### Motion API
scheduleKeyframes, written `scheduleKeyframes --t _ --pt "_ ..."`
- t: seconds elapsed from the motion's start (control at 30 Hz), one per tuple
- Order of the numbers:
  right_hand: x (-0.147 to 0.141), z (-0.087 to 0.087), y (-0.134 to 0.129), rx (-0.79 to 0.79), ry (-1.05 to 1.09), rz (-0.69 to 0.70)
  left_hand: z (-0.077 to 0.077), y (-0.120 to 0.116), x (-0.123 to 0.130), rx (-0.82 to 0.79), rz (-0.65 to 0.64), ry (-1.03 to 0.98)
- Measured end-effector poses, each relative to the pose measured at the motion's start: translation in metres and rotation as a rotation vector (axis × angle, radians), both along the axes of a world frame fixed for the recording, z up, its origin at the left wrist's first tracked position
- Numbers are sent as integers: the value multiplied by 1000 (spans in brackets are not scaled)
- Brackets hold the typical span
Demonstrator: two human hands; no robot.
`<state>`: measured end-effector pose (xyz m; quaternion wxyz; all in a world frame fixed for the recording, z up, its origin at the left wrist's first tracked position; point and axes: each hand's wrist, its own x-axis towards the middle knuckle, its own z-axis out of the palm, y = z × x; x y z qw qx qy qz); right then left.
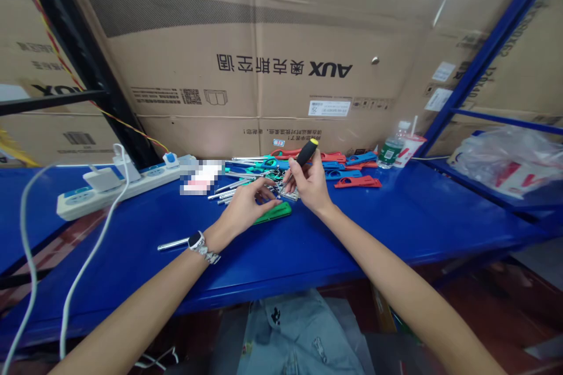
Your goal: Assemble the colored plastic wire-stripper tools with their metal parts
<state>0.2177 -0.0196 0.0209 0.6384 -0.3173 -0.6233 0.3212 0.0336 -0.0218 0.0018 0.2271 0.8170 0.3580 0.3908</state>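
A large brown cardboard sheet [272, 88] stands behind the work, its AUX lettering upside down. In front of it spreads a blue table [404, 217], with the person's pale grey-blue clothing [303, 334] below its near edge. A white power strip [153, 173] lies along the table's left part, white plugs fitted in it; a clear plastic bag [510, 155] rests on a blue surface at far right.

The right hand [310, 184] grasps a screwdriver [307, 153] with a black, yellow-ended handle, tilted tip-down toward the pile at the table's middle. The left hand [248, 205] is partly curled just beside the screwdriver's lower end; whether its fingers pinch anything cannot be told.

A green-labelled bottle [389, 151] and a red-and-white cup [410, 152] stand together behind the pile's right end. Red plastic pieces [364, 182] and blue plastic pieces [361, 158] lie right of the right hand, and a green plastic piece [278, 212] lies under the left hand's thumb side. Shiny metal rods [226, 194] cluster behind the left hand; a single rod [172, 244] lies near the left wrist, which wears a silver watch [197, 241].
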Motion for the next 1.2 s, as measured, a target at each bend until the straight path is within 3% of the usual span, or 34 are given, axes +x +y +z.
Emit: scheduleKeyframes --t 0.17,0.3,0.57,0.8,1.2 --pt "11 -2 2 16 -96 -76 -8 -3 5 156 11 271" --pt "11 -6 1 18 -150 -36 -13 -5 7 145 18 387" --pt "7 -6 0 22 -159 -43 -18 4 2 80 23 299" --pt "10 -17 6 -25 -127 -47 -22 8 0 -28 40 250" --pt "13 -22 2 14 -172 -67 -21 8 -1 -14 7 210"
